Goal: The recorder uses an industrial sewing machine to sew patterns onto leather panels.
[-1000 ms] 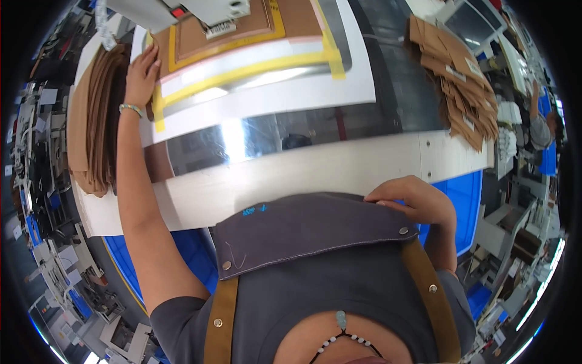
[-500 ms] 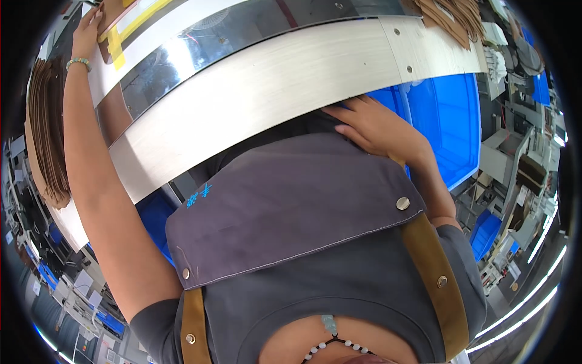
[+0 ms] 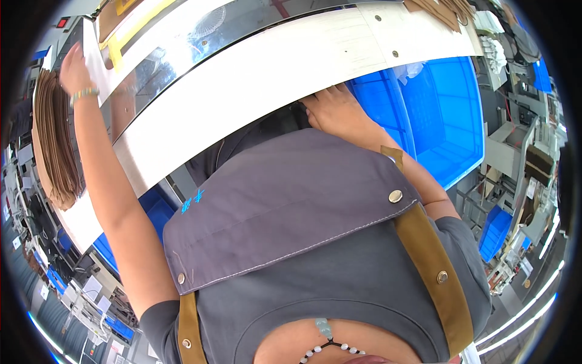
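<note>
My left hand (image 3: 76,73) is raised at the far left, with a beaded bracelet on its wrist. It is blurred, and its fingers point away from me, so their grip is unclear. Just below it lies a stack of brown sheets (image 3: 56,142), closest to that hand. A yellow-edged frame (image 3: 134,37) sits to its right on the worktable (image 3: 242,103). My right hand (image 3: 339,115) rests at the near edge of the table, above my lap. Its fingertips go out of sight under the edge, and whatever they touch is hidden.
A blue bin (image 3: 448,121) stands below the table at the right, with another blue bin (image 3: 156,209) at the left. A shiny metal strip (image 3: 176,57) runs along the tabletop. More brown pieces (image 3: 439,13) lie at the far right.
My left hand has come off the yellow-edged frame and moved down toward the brown stack. My right hand has shifted slightly left along the table edge. The view has tilted a little.
</note>
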Demonstrator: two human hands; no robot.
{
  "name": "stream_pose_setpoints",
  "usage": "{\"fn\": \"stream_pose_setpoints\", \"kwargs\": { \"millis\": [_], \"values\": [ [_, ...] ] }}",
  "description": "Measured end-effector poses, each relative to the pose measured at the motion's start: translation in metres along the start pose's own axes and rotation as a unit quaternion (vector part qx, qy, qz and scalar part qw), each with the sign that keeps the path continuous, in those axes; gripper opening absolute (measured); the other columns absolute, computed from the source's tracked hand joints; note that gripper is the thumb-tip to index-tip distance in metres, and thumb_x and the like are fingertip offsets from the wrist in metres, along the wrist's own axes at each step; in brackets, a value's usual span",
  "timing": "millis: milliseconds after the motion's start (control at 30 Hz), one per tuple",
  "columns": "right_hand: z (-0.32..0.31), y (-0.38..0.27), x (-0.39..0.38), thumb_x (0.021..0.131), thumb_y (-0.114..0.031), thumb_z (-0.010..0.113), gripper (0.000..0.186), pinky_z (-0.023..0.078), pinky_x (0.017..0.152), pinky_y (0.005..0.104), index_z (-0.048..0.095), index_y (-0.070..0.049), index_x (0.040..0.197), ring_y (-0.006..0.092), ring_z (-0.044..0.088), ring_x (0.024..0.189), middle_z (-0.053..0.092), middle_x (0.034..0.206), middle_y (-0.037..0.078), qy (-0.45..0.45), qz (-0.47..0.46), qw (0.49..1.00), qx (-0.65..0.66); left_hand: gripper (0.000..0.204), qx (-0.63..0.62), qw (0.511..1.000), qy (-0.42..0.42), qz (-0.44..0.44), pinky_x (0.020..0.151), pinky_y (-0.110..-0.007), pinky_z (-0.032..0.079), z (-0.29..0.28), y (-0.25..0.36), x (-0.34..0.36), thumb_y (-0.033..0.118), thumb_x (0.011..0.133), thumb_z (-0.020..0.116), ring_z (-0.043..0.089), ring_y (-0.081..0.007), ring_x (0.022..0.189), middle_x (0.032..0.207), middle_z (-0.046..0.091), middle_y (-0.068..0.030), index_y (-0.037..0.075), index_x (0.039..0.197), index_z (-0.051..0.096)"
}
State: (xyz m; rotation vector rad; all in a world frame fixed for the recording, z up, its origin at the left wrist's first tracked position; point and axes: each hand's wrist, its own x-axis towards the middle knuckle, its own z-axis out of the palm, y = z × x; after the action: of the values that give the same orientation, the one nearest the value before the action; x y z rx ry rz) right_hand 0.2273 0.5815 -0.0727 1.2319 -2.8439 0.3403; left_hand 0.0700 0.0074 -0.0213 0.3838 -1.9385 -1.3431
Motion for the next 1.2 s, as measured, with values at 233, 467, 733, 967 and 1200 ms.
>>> {"fn": "stream_pose_setpoints", "kwargs": {
  "millis": [233, 467, 733, 967, 1200],
  "values": [
    [-0.019, 0.003, 0.022, 0.087, -0.016, 0.070, 0.050, 0.046, 0.112, 0.0526, 0.063, 0.002, 0.133, 0.0450, 0.057, 0.128, 0.059, 0.137, 0.028, -0.074, -0.011, 0.988, 0.138, 0.038, -0.206, 0.760, -0.589, 0.180, 0.102, -0.052, 0.053, 0.021, 0.205, -0.269, 0.023, 0.113, 0.041, 0.066, -0.0396, 0.121, 0.132, 0.069, -0.0253, -0.003, 0.121, 0.067],
    [-0.029, -0.006, 0.025, 0.094, -0.013, 0.063, 0.043, 0.053, 0.102, 0.0483, 0.065, -0.006, 0.137, 0.0441, 0.064, 0.122, 0.068, 0.132, 0.022, -0.048, -0.074, 0.973, 0.212, 0.052, 0.140, 0.711, -0.685, 0.066, 0.104, -0.047, 0.051, 0.067, 0.158, -0.330, 0.042, 0.108, 0.055, 0.067, -0.0427, 0.111, 0.115, 0.072, -0.0254, -0.007, 0.115, 0.072],
    [0.014, -0.044, 0.049, 0.095, -0.022, 0.065, 0.045, 0.052, 0.107, 0.0503, 0.066, 0.011, 0.124, 0.0446, 0.066, 0.122, 0.069, 0.126, 0.033, -0.212, -0.051, 0.925, 0.310, 0.065, 0.224, 0.795, -0.544, 0.149, 0.107, -0.051, 0.049, 0.054, 0.135, -0.360, 0.048, 0.104, 0.058, 0.064, -0.0470, 0.123, 0.134, 0.065, -0.0303, -0.004, 0.143, 0.057],
    [0.051, -0.032, 0.068, 0.101, -0.013, 0.056, 0.038, 0.050, 0.106, 0.0473, 0.064, 0.006, 0.132, 0.0420, 0.065, 0.124, 0.067, 0.133, 0.030, -0.226, 0.144, 0.899, 0.345, 0.058, 0.229, 0.741, -0.624, 0.089, 0.117, -0.051, 0.044, 0.042, 0.141, -0.341, 0.040, 0.109, 0.053, 0.056, -0.0461, 0.137, 0.148, 0.059, -0.0286, 0.001, 0.152, 0.053],
    [0.044, -0.038, 0.076, 0.099, -0.006, 0.057, 0.033, 0.050, 0.105, 0.0516, 0.066, 0.003, 0.130, 0.0437, 0.064, 0.123, 0.066, 0.131, 0.029, -0.132, 0.066, 0.968, 0.205, 0.048, -0.134, 0.592, -0.791, -0.076, 0.127, -0.045, 0.032, -0.035, 0.183, -0.240, 0.025, 0.115, 0.049, 0.044, -0.0332, 0.154, 0.163, 0.051, -0.0167, 0.003, 0.158, 0.052]
  ]
}}
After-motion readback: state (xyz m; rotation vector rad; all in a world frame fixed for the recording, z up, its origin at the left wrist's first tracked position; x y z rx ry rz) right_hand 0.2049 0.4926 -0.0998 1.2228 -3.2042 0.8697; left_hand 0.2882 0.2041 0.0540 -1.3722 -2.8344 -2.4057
